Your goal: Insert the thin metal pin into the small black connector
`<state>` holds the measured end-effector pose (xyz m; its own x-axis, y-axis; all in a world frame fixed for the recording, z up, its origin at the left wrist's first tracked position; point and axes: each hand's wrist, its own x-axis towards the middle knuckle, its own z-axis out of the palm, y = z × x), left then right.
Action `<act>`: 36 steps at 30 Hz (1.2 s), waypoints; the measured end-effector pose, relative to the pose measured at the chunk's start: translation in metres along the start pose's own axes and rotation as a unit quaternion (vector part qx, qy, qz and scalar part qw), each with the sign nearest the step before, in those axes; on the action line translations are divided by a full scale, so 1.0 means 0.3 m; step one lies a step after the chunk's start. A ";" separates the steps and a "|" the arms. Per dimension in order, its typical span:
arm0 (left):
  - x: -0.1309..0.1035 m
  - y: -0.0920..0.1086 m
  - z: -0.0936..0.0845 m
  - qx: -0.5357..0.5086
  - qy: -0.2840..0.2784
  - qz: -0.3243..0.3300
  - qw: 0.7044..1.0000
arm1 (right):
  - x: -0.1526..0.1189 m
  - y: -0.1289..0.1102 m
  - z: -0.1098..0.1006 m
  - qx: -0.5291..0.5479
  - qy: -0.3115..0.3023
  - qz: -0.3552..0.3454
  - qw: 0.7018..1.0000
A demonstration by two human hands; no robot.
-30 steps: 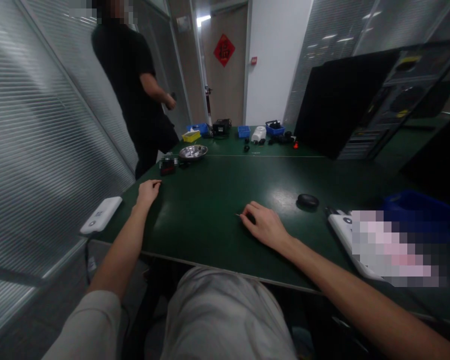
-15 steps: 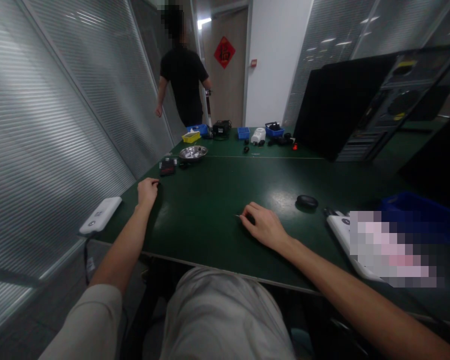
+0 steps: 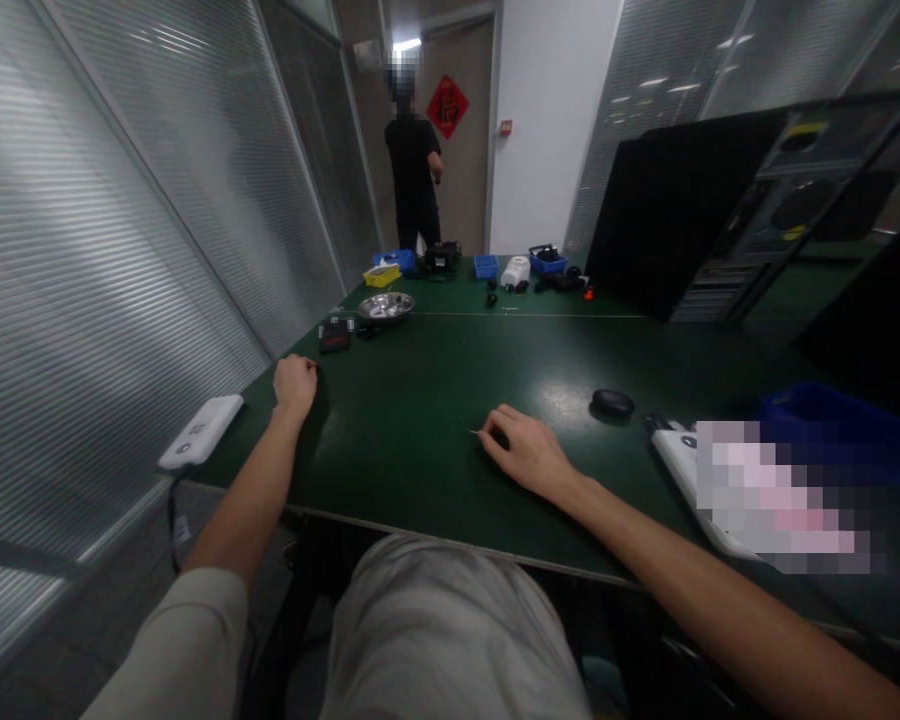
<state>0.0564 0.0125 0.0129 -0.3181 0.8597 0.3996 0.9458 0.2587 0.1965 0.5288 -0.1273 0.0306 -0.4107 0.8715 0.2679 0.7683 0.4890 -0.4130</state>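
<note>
The right hand (image 3: 526, 446) pinches a thin, pale, straight sliver (image 3: 474, 432) between its fingers; the left hand (image 3: 295, 386), I can't tell.

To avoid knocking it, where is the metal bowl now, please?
In the head view, the bowl is left of centre, beyond the left hand, just in front of the yellow tray.

Slatted blinds (image 3: 82, 260) line the left side of a dim office, where a pale wooden door (image 3: 469, 190) bearing a red diamond-shaped sign (image 3: 448, 107) stands beside a plain white wall (image 3: 551, 180). A bright strip of light (image 3: 407, 44) glows near the door's upper corner. A dark green table (image 3: 420, 390), glossy and crossed by a pale seam, stretches toward the door above a gray floor (image 3: 105, 612).
</note>
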 end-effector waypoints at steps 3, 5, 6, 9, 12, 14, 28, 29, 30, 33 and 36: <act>-0.005 0.010 -0.010 0.002 -0.009 -0.010 1.000 | 0.000 0.001 0.000 0.001 0.000 -0.001 1.000; -0.007 0.012 -0.013 0.002 -0.008 -0.014 1.000 | 0.000 0.001 0.000 0.002 -0.002 -0.002 1.000; -0.008 0.010 -0.014 -0.001 -0.007 -0.016 1.000 | -0.001 0.001 0.000 0.002 -0.002 -0.004 1.000; -0.008 0.000 -0.021 -0.013 -0.009 -0.027 1.000 | -0.002 0.001 0.001 0.002 0.001 -0.004 1.000; -0.017 0.017 -0.039 -0.053 -0.029 -0.003 0.998 | -0.001 -0.001 0.001 -0.001 -0.001 -0.002 1.000; -0.046 0.076 -0.054 -0.108 -0.058 0.055 0.991 | 0.001 -0.002 0.001 -0.004 -0.003 -0.002 1.000; -0.509 0.691 -0.106 -0.415 -0.309 0.371 0.771 | -0.006 0.012 -0.001 -0.033 0.018 0.019 0.999; -0.505 0.683 -0.109 -0.419 -0.310 0.372 0.768 | -0.006 0.014 -0.002 -0.036 0.017 0.020 0.999; -0.500 0.676 -0.112 -0.420 -0.309 0.378 0.765 | -0.006 0.015 -0.002 -0.039 0.017 0.021 0.999; -0.492 0.661 -0.120 -0.410 -0.299 0.404 0.762 | -0.007 0.016 -0.003 -0.045 0.013 0.016 0.999; -0.494 0.659 -0.125 -0.406 -0.289 0.410 0.764 | -0.007 0.012 -0.001 -0.048 0.009 0.011 0.999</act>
<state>0.2880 -0.0802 0.0261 0.6630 0.6981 0.2704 0.3849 -0.6276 0.6767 0.5327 -0.1273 0.0289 -0.3846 0.8809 0.2758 0.8208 0.4630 -0.3344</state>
